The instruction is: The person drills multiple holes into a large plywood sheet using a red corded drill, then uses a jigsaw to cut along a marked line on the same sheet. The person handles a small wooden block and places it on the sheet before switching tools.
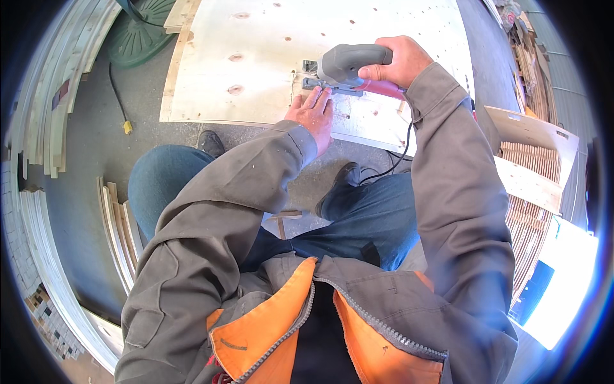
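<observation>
- A grey and red jigsaw (pixel 345 70) stands on a pale plywood sheet (pixel 256 57), close to the sheet's near edge and toward its right half.
- The right hand (pixel 400 61) is wrapped shut around the jigsaw's grey top handle, knuckles up, with the grey sleeve (pixel 448 141) running back from it toward the lower right.
- The left hand (pixel 313 112) lies flat and open on the plywood sheet just on the near side of the jigsaw, its fingertips (pixel 325 93) touching the tool's metal base plate.
- A black power cord (pixel 400 153) drops from the rear of the jigsaw, past the near edge of the sheet, and curls on the floor beside a dark shoe (pixel 342 179).
- The plywood sheet shows brown knots and rows of small holes; it rests on the grey concrete floor (pixel 89 153).
- Beyond the sheet's far left corner sits a round green base (pixel 137 32), with a thin black cable ending in a yellow plug (pixel 128 127) to the left of the sheet.
- Well left of the sheet, stacks of curved pale wood strips (pixel 51 83) lie along the floor.
- Right of the sheet stands a frame of thin wooden slats (pixel 531 192).
</observation>
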`<state>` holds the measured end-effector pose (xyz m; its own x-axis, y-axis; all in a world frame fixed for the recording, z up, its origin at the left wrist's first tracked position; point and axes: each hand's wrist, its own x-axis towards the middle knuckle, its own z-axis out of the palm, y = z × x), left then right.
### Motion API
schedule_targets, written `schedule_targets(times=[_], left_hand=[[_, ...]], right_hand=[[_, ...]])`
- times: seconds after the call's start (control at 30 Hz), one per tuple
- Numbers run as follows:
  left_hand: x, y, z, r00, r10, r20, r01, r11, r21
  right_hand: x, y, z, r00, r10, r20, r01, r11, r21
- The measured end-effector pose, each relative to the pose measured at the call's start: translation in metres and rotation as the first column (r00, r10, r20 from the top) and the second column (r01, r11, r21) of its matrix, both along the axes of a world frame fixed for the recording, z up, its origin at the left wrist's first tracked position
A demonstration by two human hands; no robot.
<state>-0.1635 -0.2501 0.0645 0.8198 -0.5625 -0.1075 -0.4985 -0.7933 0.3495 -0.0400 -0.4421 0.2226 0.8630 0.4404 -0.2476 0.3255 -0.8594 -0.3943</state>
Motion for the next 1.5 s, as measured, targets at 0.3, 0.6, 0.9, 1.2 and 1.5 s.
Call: schedule_targets(times=[0.3,0.6,0.9,1.2,1.5], left_hand=[[0.000,0.002,0.002,1.000,0.002,-0.018,-0.002,1.000,0.006],[0.000,0.006,0.004,1.000,0.002,-0.025,-0.001,1.000,0.020],[0.000,0.008,0.001,1.000,0.013,-0.011,-0.013,1.000,0.004],[-0.001,0.011,0.002,1.000,0.025,-0.002,-0.025,1.000,-0.005],[-0.002,0.015,-0.001,0.999,0.045,0.030,-0.044,0.999,-0.019]], right_hand=[[-0.002,0.004,0.003,1.000,-0.005,0.007,0.005,1.000,-0.002],[-0.002,0.009,0.001,1.000,0.001,0.012,-0.001,0.999,0.034],[-0.002,0.013,0.003,1.000,-0.001,0.010,0.001,1.000,0.020],[-0.002,0.018,0.003,1.000,-0.009,0.026,0.009,1.000,-0.007],[-0.003,0.026,0.005,1.000,-0.017,0.014,0.017,1.000,-0.017]])
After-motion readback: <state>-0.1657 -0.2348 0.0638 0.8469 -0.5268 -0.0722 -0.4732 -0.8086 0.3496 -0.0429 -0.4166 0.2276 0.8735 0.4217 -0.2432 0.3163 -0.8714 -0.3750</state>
